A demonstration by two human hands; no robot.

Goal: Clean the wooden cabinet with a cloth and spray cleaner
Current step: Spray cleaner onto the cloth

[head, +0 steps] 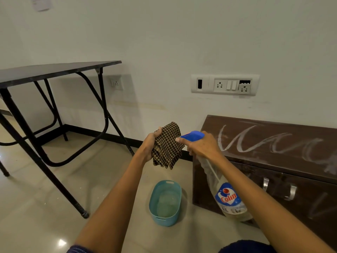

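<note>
Wooden cabinet [269,143] at right against wall [164,42], white smears on top. Black table [54,70] at left. Teal tub [155,214] on floor beside cabinet. Spray bottle [226,196] tilted, right hand [202,146] fingers wrapped round neck. Checked cloth [167,145] bunched in left hand [150,144] fingers, just beside nozzle.

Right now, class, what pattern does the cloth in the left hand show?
The cloth has a dark brown and tan check; the head view shows it.

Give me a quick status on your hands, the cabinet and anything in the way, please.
Left hand grips checked cloth, right hand grips spray bottle, nozzle toward cloth. Cabinet top streaked white. Blue tub on floor beside cabinet.
</note>
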